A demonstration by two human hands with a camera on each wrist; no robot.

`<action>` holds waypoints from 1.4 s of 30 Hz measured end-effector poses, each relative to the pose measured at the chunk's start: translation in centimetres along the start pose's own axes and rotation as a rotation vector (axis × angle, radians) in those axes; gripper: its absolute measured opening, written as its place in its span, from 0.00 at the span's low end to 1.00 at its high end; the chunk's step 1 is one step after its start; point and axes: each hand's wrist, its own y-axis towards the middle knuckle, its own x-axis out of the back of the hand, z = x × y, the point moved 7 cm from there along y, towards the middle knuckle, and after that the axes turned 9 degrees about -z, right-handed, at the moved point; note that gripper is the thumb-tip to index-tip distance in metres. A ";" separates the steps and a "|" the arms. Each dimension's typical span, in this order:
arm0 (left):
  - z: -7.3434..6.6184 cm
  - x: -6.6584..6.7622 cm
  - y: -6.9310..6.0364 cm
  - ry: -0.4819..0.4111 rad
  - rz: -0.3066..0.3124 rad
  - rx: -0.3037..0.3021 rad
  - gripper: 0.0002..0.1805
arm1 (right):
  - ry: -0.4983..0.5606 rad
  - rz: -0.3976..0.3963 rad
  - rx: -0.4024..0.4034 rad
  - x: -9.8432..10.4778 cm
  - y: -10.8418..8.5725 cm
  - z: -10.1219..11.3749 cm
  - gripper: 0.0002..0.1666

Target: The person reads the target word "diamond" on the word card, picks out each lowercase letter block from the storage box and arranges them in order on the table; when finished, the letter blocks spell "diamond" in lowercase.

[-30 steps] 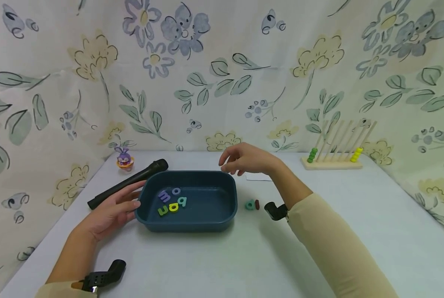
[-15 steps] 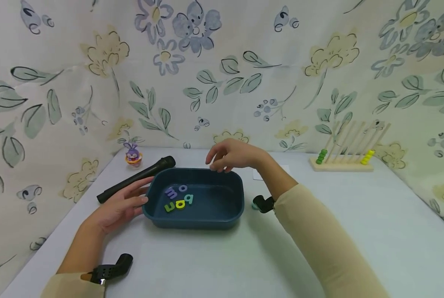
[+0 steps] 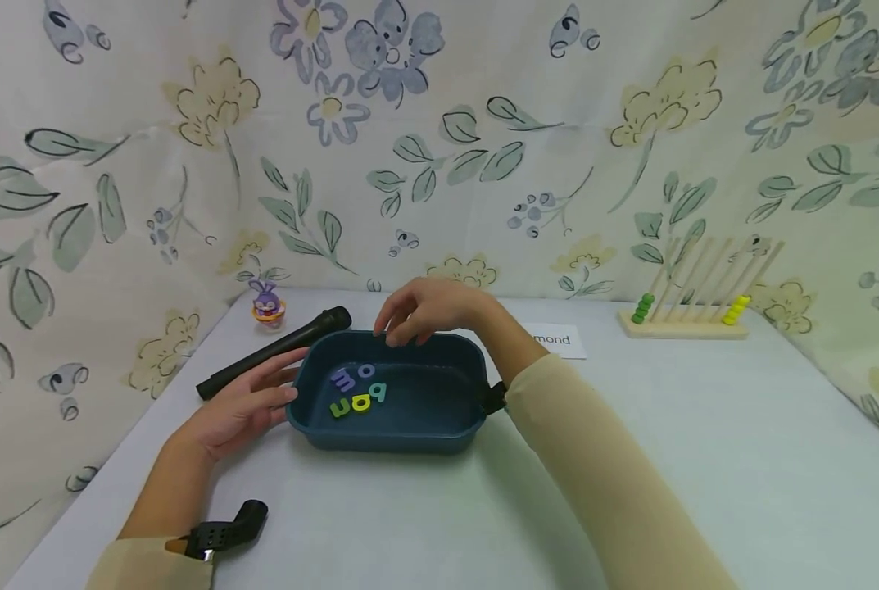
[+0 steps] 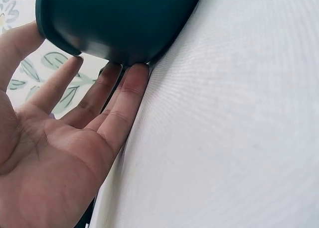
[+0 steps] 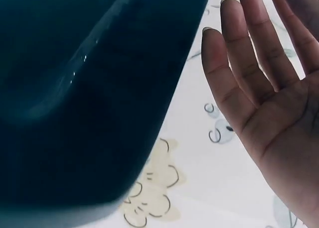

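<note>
A dark blue plastic basin (image 3: 395,441) sits on the white table, with several small letters in its left part: a purple m (image 3: 342,380), a purple o (image 3: 366,371), a green one (image 3: 340,408), a yellow one (image 3: 361,403) and a teal one (image 3: 377,392). At the basin's left end rests my left hand (image 3: 236,410). Its fairly straight fingers (image 4: 122,103) touch the wall, and the thumb lies at the rim. Over the back rim hovers my right hand (image 3: 439,307), its fingers loosely bent. In the right wrist view its palm (image 5: 284,133) holds nothing.
A black microphone (image 3: 277,351) lies behind the left hand, near a purple rabbit toy (image 3: 267,301). A white card (image 3: 560,342) printed "mond" is partly covered by the right forearm. A wooden bead rack (image 3: 682,330) stands at the back right.
My right hand has moved left along the basin's back rim, uncovering more of the card. Its forearm now hides the letters right of the basin. The left hand keeps its place; the head view shifted.
</note>
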 end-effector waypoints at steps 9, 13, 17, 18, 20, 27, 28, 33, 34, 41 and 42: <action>0.1 0.0 -0.1 0.005 -0.012 0.018 0.37 | 0.048 0.126 0.017 -2.4 1.6 0.2 0.20; 0.1 0.0 0.0 0.006 -0.019 0.025 0.38 | 0.024 0.149 0.005 -3.2 2.3 0.1 0.19; 0.3 -0.1 0.1 0.005 -0.017 0.025 0.38 | 0.013 0.193 -0.015 -4.3 2.9 -0.2 0.20; 0.3 -0.1 0.1 0.005 -0.017 0.024 0.38 | 0.017 0.205 -0.018 -4.6 3.1 -0.2 0.20; 0.3 0.0 0.1 0.003 -0.017 0.024 0.38 | 0.013 0.225 -0.011 -5.2 3.3 -0.2 0.20; -0.1 0.1 -0.2 -0.004 0.002 0.008 0.37 | -0.038 0.240 0.008 -6.5 4.1 -0.2 0.19; -0.1 0.1 -0.2 -0.005 0.003 0.007 0.37 | -0.044 0.240 0.007 -6.7 4.1 -0.1 0.19; 0.0 0.1 -0.2 0.003 -0.009 0.016 0.38 | -0.065 0.259 -0.004 -7.4 4.5 -0.1 0.20; 0.1 0.1 -0.1 0.004 -0.010 0.019 0.38 | -0.070 0.264 -0.007 -7.5 4.5 -0.2 0.20; 0.1 0.0 0.0 -0.007 -0.009 0.023 0.38 | -0.128 0.294 -0.020 -8.5 4.7 -0.5 0.22; 0.1 0.0 0.0 -0.011 -0.008 0.024 0.38 | -0.135 0.295 -0.025 -8.6 4.7 -0.6 0.23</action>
